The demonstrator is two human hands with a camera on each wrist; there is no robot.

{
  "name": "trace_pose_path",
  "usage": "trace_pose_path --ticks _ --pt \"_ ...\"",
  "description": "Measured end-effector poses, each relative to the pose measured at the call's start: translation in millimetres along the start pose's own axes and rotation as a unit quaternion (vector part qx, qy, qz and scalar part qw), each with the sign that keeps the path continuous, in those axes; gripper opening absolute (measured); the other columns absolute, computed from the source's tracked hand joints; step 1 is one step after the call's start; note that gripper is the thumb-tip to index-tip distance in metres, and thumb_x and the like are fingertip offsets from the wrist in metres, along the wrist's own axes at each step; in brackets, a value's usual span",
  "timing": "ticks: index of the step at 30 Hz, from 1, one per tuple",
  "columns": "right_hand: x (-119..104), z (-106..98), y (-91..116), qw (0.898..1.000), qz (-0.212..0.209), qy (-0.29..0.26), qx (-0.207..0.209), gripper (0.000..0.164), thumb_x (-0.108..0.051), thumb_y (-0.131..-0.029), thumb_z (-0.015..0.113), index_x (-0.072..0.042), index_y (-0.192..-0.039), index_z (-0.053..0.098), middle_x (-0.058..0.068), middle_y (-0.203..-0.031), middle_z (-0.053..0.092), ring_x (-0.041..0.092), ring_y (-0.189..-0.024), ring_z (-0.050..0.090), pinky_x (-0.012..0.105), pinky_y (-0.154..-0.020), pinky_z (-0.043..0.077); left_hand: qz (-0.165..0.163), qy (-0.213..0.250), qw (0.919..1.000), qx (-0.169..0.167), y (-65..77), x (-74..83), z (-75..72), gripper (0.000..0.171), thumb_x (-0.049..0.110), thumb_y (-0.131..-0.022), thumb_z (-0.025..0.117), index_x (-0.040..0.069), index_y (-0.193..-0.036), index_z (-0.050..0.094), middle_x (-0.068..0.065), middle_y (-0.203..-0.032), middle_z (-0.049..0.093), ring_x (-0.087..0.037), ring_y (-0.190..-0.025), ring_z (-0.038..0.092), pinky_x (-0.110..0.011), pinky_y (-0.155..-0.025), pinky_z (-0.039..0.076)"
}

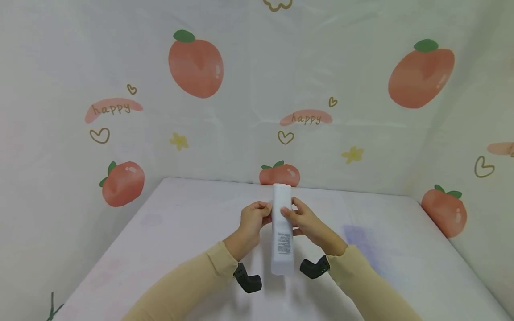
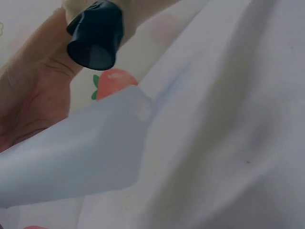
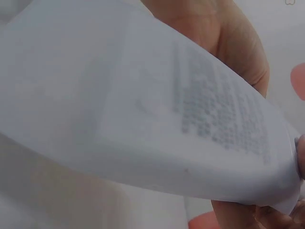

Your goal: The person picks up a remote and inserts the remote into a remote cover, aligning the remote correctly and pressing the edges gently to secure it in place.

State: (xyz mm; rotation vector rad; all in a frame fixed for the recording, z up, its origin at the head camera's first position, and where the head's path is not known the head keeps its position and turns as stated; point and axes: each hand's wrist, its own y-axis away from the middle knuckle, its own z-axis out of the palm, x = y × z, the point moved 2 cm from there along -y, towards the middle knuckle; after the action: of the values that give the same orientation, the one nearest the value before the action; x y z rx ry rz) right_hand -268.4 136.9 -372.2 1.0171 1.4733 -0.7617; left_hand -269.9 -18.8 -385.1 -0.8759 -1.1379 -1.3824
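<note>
A long white plastic bottle-like thing (image 1: pixel 283 243), with a block of small grey print on its face, stands lengthwise between the two hands. Its near end is wider than its far end. My right hand (image 1: pixel 311 223) grips it from the right, thumb lying on the front face and fingers reaching behind. On the other side, my left hand (image 1: pixel 252 223) pinches at its left edge with bent thumb and fingers. In the left wrist view the plain white body (image 2: pixel 81 152) crosses below the right hand (image 2: pixel 40 105). The printed face (image 3: pixel 214 105) fills much of the right wrist view.
A white cloth-covered table (image 1: pixel 180 223) spreads under the hands, with a faint purple patch (image 1: pixel 363 240) at right. Behind it hangs a white backdrop (image 1: pixel 241 133) printed with red fruit. Black wrist cameras (image 1: pixel 247 279) sit below both sleeves.
</note>
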Motion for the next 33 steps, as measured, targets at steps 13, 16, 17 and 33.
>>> trace_pose_path --ticks 13,16,17,33 --pt "-3.1 6.6 0.3 1.000 0.006 0.000 0.021 0.059 -0.042 -0.098 0.054 -0.004 -0.136 0.030 0.020 -0.113 0.056 0.023 -0.092 0.063 0.054 -0.086 0.054 -0.016 0.012 0.9997 0.014 -12.3 7.9 3.7 0.009 0.003 -0.092 0.061 -0.001 -0.084 0.063 -0.002 -0.080 0.059 -0.012 -0.063 0.053 -0.022 -0.064 0.049" --pt "-3.7 8.1 -0.9 1.000 0.004 0.007 0.022 0.053 -0.035 -0.100 0.052 -0.003 -0.136 0.030 0.020 -0.111 0.056 0.023 -0.091 0.062 0.053 -0.084 0.055 -0.018 0.010 0.9996 0.017 -15.1 8.9 3.5 0.010 0.001 -0.091 0.061 0.000 -0.082 0.064 -0.004 -0.084 0.061 -0.012 -0.064 0.053 -0.022 -0.064 0.049" --pt "-3.6 8.5 -1.2 1.000 0.004 0.011 0.023 0.052 -0.034 -0.100 0.051 -0.004 -0.137 0.030 0.020 -0.111 0.056 0.022 -0.090 0.062 0.052 -0.083 0.055 -0.020 0.008 0.9996 0.018 -16.0 9.0 3.4 0.010 0.001 -0.091 0.061 0.000 -0.081 0.064 -0.004 -0.086 0.061 -0.012 -0.064 0.053 -0.022 -0.064 0.050" --pt "-1.6 6.7 -3.0 0.995 -0.003 -0.015 0.096 0.043 -0.025 -0.101 0.053 -0.001 -0.130 0.033 0.024 -0.121 0.058 0.023 -0.096 0.064 0.058 -0.089 0.051 0.084 -0.092 0.9833 -0.133 -11.2 9.9 -15.6 0.028 0.002 -0.093 0.060 -0.001 -0.121 0.054 -0.004 -0.089 0.066 -0.011 -0.083 0.064 -0.033 -0.085 0.057"
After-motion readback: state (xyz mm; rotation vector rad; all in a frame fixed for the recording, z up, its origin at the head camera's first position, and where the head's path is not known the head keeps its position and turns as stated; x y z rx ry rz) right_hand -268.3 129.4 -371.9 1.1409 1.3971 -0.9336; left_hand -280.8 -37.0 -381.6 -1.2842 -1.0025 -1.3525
